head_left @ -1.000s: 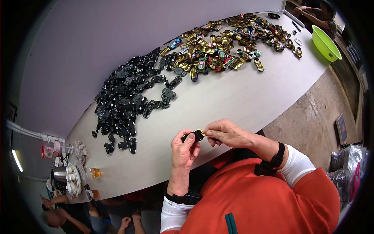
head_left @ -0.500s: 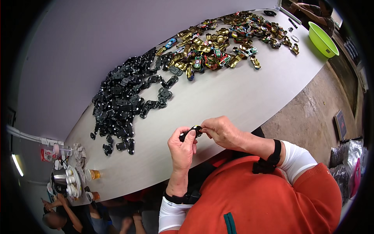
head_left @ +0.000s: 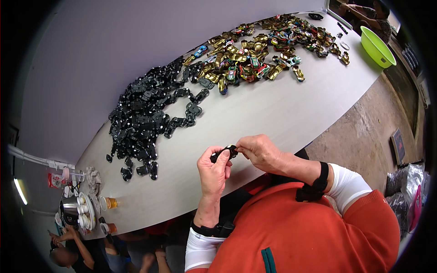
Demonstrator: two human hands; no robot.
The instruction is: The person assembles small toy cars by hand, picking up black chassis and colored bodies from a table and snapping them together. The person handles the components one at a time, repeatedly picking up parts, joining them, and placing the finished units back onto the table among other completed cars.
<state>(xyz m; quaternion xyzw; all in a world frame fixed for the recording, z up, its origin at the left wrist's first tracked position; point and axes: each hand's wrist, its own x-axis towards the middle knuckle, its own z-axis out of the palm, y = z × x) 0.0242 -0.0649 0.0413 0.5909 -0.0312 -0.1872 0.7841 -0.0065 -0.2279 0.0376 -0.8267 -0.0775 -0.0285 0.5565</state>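
Chassis in hand: a black toy-car chassis (head_left: 232, 150) sits between both hands, over the worktop (head_left: 268, 107), close to its near edge.
Left hand: the left hand (head_left: 213, 170) pinches the chassis, thumb pressed on top, the other fingers curled beneath.
Right hand: the right hand (head_left: 259, 151) has thumb and forefinger pinched on the chassis's right end; whether a smaller part lies between those tips, I cannot tell.
Black pile: a heap of black toy-car chassis (head_left: 141, 109) spreads along the wall-side edge, toward the left end, a few loose ones trailing inward.
Gold pile: gold and multicoloured toy-car bodies (head_left: 239, 57) lie farther right along that same edge, next to the black heap.
Right end: a lime-green basin (head_left: 376, 48) stands tilted at the worktop's far right corner, near a pale ring (head_left: 344, 46).
Left end: a crumpled cloth (head_left: 93, 179), a round tray (head_left: 93, 212) of white cups, and two cups of amber drink (head_left: 111, 203) stand there.
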